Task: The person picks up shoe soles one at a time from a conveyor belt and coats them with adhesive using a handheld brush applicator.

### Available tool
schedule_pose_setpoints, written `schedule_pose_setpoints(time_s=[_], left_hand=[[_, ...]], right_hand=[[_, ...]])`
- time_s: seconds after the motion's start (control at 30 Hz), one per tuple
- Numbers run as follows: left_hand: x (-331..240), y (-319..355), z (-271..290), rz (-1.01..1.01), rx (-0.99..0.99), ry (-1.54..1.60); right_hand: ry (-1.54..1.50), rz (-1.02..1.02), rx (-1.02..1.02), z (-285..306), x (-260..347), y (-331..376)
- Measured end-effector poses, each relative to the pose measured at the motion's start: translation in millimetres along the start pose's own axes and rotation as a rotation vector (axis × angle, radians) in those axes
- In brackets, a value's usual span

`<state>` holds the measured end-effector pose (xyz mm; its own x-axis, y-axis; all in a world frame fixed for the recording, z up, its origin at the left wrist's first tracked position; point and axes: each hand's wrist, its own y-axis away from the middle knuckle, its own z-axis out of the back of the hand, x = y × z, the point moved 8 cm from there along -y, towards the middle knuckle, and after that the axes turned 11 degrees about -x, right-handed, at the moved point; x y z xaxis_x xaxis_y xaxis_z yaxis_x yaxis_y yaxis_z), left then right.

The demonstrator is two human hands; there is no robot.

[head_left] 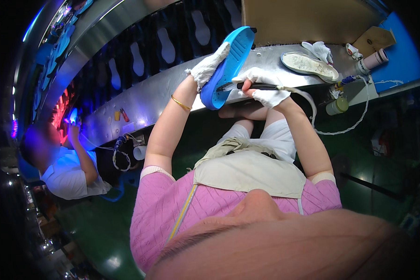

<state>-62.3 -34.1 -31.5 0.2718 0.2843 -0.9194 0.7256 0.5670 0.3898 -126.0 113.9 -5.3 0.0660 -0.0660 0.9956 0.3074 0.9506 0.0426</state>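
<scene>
My left hand (209, 67), in a white glove, grips a blue shoe sole (237, 52) along its left edge. The sole is tilted above the metal bench, its inner side facing me and the toe pointing up and right. In my right hand (266, 87), whose white glove leaves some fingertips bare, is a black-handled brush (255, 86) with a pale hose (308, 99) running from its back end. The brush tip meets the inside of the sole near its lower end. A whitish sole-shaped piece (308, 65) lies on the bench, right of my hands.
Behind the steel bench edge (140, 100), a dark conveyor carries several grey sole shapes (165, 45). A crumpled white glove (319, 50), a pink-and-white cylinder (374, 60) and a yellowish jar (337, 106) are at right. A co-worker (72, 163) sits at left, holding something glowing blue.
</scene>
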Motion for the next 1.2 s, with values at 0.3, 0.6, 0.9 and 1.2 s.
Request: schedule_pose_setpoints(time_s=[0.3,0.6,0.9,1.2], left_hand=[[-4.7,5.8,-0.1,-0.047,0.019,0.017],[-32.0,30.3,38.4,-0.263,0.071,0.687],[53.9,33.2,-5.0,0.085,0.443,1.030],[71.0,46.3,-54.9,-0.018,0.225,0.954]], right_hand=[[-0.008,0.313,-0.062,17.9,24.2,-9.4],[-0.112,0.295,-0.236,46.5,28.9,7.6],[-0.242,0.250,-0.450,39.8,-24.1,10.8],[-0.105,0.453,-0.557,23.6,9.4,4.2]])
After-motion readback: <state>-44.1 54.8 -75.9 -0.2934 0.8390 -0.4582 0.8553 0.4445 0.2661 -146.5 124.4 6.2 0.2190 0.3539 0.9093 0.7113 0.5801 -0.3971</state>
